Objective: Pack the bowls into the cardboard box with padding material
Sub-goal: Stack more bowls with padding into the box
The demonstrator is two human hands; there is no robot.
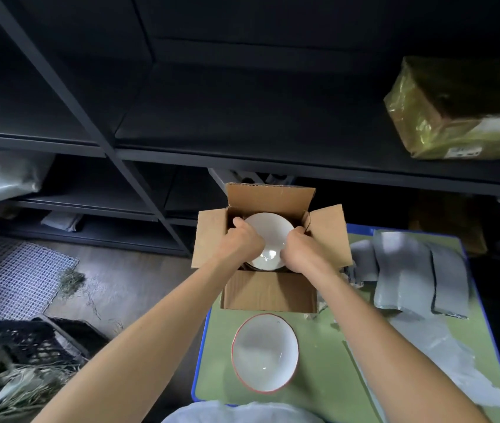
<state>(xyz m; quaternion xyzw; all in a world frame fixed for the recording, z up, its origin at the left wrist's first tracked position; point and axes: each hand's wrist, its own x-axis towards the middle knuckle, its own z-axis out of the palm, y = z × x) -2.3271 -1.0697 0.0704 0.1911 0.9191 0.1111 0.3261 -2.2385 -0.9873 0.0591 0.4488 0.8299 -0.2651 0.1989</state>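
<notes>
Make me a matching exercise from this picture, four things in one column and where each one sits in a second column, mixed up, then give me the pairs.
Things
1. plain white bowl
2. red-rimmed bowl
3. grey padding sheets
4. yellow-wrapped parcel

Places
A. on the dark shelf, upper right
B. inside the cardboard box
C. on the green table, nearer than the box
D. on the table, right of the box

Pairs: 1-B, 2-C, 3-D, 4-A

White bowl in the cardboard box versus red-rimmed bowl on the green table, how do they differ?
The white bowl sits inside the cardboard box, held by the left hand and right hand; the red-rimmed white bowl rests untouched on the green table. Both are upright, empty.
</notes>
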